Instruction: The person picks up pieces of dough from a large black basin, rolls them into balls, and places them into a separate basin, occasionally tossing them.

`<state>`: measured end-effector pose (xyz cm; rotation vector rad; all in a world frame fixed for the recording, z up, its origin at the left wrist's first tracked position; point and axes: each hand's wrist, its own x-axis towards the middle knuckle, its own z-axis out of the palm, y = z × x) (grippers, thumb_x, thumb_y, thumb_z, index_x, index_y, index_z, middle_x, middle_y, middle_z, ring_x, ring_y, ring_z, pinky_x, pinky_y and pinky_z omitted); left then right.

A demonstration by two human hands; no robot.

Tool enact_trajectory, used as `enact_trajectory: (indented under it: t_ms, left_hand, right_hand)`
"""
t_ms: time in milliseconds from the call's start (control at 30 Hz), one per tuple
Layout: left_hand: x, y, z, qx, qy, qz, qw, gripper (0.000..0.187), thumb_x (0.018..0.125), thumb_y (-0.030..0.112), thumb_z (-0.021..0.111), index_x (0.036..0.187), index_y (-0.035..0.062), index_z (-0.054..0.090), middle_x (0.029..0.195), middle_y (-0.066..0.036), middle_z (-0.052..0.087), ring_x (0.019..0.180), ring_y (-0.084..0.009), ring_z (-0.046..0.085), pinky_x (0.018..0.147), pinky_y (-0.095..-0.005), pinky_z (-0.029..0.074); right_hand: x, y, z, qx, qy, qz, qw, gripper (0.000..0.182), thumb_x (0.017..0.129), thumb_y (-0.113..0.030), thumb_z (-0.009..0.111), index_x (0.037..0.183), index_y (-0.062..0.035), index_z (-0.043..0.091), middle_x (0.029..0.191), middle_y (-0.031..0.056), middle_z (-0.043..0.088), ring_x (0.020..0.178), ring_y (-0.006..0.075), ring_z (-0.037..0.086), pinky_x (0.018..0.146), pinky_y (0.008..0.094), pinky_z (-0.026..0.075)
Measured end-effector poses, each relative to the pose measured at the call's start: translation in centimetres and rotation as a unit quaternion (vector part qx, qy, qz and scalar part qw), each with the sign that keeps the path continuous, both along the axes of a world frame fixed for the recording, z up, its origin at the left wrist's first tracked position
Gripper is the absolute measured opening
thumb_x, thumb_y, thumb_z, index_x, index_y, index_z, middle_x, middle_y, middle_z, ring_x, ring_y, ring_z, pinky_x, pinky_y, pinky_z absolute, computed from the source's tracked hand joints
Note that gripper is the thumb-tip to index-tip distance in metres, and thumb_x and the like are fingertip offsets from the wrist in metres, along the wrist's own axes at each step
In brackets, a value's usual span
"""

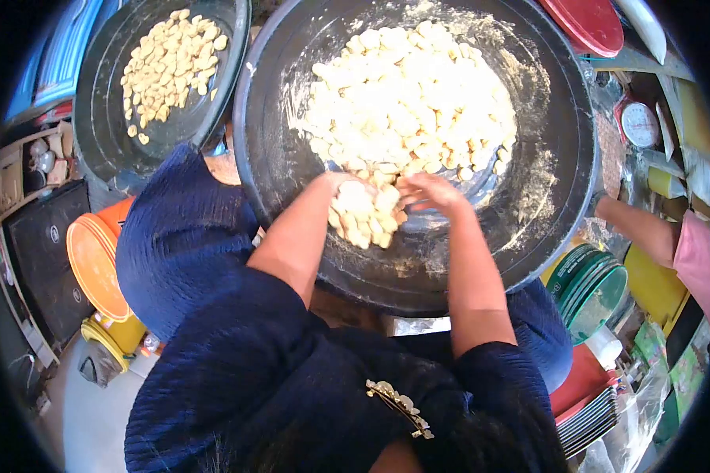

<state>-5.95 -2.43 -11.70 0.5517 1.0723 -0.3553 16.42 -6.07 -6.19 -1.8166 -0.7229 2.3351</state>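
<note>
A large black basin [532, 213] rests between the knees, dusted with pale powder on its walls. Many small pale dough pieces [410, 94] lie heaped in it, glaring white at the centre. On the near left of the heap, my left hand [343, 183] is among the pieces, its fingers mostly hidden by them. A cluster of pieces [363, 217] lies right beside that hand. My right hand [430, 191] reaches in from the right with its fingers apart, touching the edge of the same cluster.
A second dark basin [95, 138] with similar pieces stands at the upper left. Another person's arm [639, 225] reaches in at the right. Orange lids [95, 264], green tubs [592, 292], a red basin [588, 24] and a round scale [640, 124] surround the work area.
</note>
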Motion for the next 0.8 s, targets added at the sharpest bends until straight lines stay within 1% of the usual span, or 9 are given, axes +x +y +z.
enact_trajectory:
  t_ms: [67, 133, 267, 367, 433, 533, 600, 700, 800]
  left_hand:
    - [1.3, -0.9, 0.6, 0.07, -0.02, -0.18, 0.981, 0.041, 0.076, 0.038, 0.061, 0.103, 0.0069, 0.058, 0.1, -0.009, 0.061, 0.094, -0.0201, 0.056, 0.08, -0.0315, 0.044]
    - [1.9, -1.4, 4.3, -0.055, -0.057, 0.098, 0.992, 0.027, 0.076, 0.029, 0.063, 0.094, 0.0082, 0.06, 0.076, -0.004, 0.061, 0.062, -0.0113, 0.058, 0.053, -0.0256, 0.048]
    - [-4.3, -2.8, -20.4, 0.371, 0.033, 0.131, 0.919, 0.024, 0.077, 0.026, 0.06, 0.089, 0.0053, 0.059, 0.08, -0.006, 0.06, 0.069, -0.019, 0.057, 0.066, -0.0303, 0.047]
    - [-1.7, -0.4, -4.7, 0.237, 0.13, 0.237, 0.933, 0.025, 0.078, 0.028, 0.06, 0.091, 0.0069, 0.06, 0.08, -0.007, 0.062, 0.067, -0.0177, 0.06, 0.067, -0.0311, 0.049]
    - [-1.2, 0.5, -0.9, 0.096, 0.049, 0.216, 0.971, 0.025, 0.078, 0.026, 0.061, 0.092, 0.0053, 0.06, 0.081, -0.007, 0.062, 0.069, -0.0182, 0.06, 0.064, -0.031, 0.05]
    - [-0.4, 0.0, -1.0, -0.054, -0.084, 0.16, 0.982, 0.029, 0.079, 0.026, 0.061, 0.098, 0.0044, 0.059, 0.085, -0.008, 0.063, 0.072, -0.0183, 0.061, 0.061, -0.0318, 0.052]
    - [0.1, -0.7, -0.7, -0.143, -0.185, 0.146, 0.961, 0.029, 0.08, 0.026, 0.06, 0.098, 0.0036, 0.059, 0.085, -0.008, 0.063, 0.072, -0.0167, 0.061, 0.061, -0.033, 0.052]
    - [0.4, -1.1, -0.2, -0.17, -0.201, 0.187, 0.946, 0.027, 0.082, 0.026, 0.058, 0.095, 0.0026, 0.058, 0.082, -0.01, 0.061, 0.072, -0.0188, 0.061, 0.06, -0.0326, 0.053]
    - [0.7, -1.4, -0.8, -0.197, -0.217, 0.239, 0.926, 0.03, 0.085, 0.031, 0.054, 0.095, 0.0033, 0.055, 0.078, -0.012, 0.058, 0.07, -0.0209, 0.061, 0.057, -0.0331, 0.054]
  right_hand:
    - [4.2, -1.8, -4.3, 0.028, -0.229, -0.151, 0.961, 0.061, 0.073, -0.047, 0.06, 0.111, 0.0002, 0.053, 0.105, 0.0159, 0.058, 0.093, 0.0256, 0.056, 0.079, 0.042, 0.043]
    - [3.0, -1.8, -3.3, 0.005, -0.217, -0.166, 0.962, 0.067, 0.072, -0.052, 0.06, 0.115, -0.0017, 0.05, 0.112, 0.0162, 0.054, 0.102, 0.0265, 0.052, 0.083, 0.0427, 0.042]
    - [-7.6, -0.4, -7.6, 0.071, -0.344, 0.181, 0.919, 0.063, 0.069, -0.05, 0.062, 0.107, 0.0002, 0.057, 0.113, 0.0213, 0.053, 0.107, 0.0266, 0.05, 0.087, 0.0389, 0.04]
    - [-11.6, -0.8, -5.7, 0.24, -0.344, 0.258, 0.871, 0.045, 0.072, -0.037, 0.064, 0.097, -0.0005, 0.061, 0.103, 0.0155, 0.059, 0.099, 0.0225, 0.054, 0.085, 0.0315, 0.04]
    - [-9.3, -0.7, -5.2, 0.222, 0.05, 0.192, 0.955, 0.026, 0.075, -0.023, 0.062, 0.09, -0.0019, 0.062, 0.093, 0.0074, 0.062, 0.093, 0.0189, 0.055, 0.083, 0.0297, 0.041]
    - [-3.1, -1.0, -2.7, 0.106, 0.221, 0.025, 0.969, 0.017, 0.073, -0.015, 0.065, 0.087, -0.0068, 0.059, 0.087, 0.0051, 0.061, 0.086, 0.0165, 0.055, 0.078, 0.0313, 0.042]
    - [0.5, -1.1, -1.1, -0.027, 0.129, -0.009, 0.991, 0.035, 0.073, -0.015, 0.066, 0.105, -0.0093, 0.053, 0.1, 0.0074, 0.058, 0.091, 0.0167, 0.054, 0.076, 0.035, 0.045]
    - [1.8, -1.4, -0.9, 0.067, -0.057, 0.148, 0.985, 0.057, 0.069, -0.033, 0.069, 0.116, -0.0087, 0.048, 0.11, 0.0104, 0.053, 0.11, 0.0227, 0.046, 0.089, 0.0373, 0.039]
    - [-2.0, -1.5, 0.1, 0.161, -0.047, 0.035, 0.985, 0.06, 0.067, -0.026, 0.073, 0.117, -0.0048, 0.046, 0.106, 0.0109, 0.054, 0.099, 0.0226, 0.052, 0.083, 0.0325, 0.043]
